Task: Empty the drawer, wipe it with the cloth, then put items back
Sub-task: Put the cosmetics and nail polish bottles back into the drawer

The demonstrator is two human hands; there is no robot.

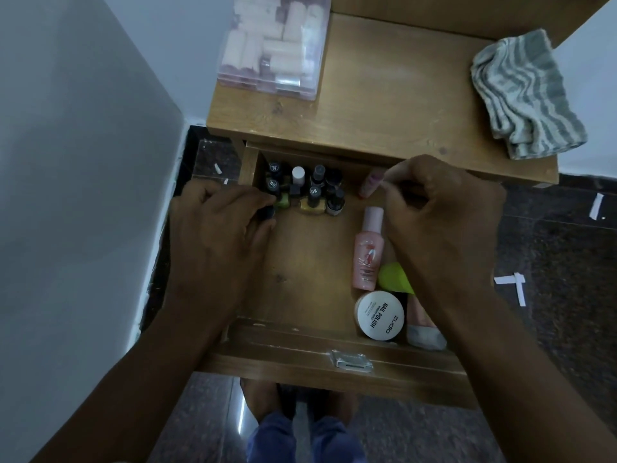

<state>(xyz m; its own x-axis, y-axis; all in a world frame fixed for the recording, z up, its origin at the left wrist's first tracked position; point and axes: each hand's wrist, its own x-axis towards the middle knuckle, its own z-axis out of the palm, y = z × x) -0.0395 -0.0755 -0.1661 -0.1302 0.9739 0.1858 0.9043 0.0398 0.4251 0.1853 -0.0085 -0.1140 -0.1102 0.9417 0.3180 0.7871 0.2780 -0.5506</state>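
Observation:
The wooden drawer (300, 332) is pulled open under the tabletop. Several nail polish bottles (312, 190) stand in its back left corner. My left hand (220, 225) curls around a dark-capped bottle at the left end of that group. My right hand (440, 208) pinches a small pink tube (369, 182) near the back right. On the drawer's right side lie a pink bottle (369, 252), a green sponge (395, 279), a white nail polish remover tub (380, 315) and a peach tube (422, 324). The striped grey cloth (524, 95) lies crumpled on the tabletop, at the right.
A clear plastic box of pale rollers (272, 45) sits on the tabletop (384, 95) at the back left. A grey wall (83, 162) runs close along the left. Dark stone floor with scraps of white paper (516, 285) surrounds the table. My feet show below the drawer front.

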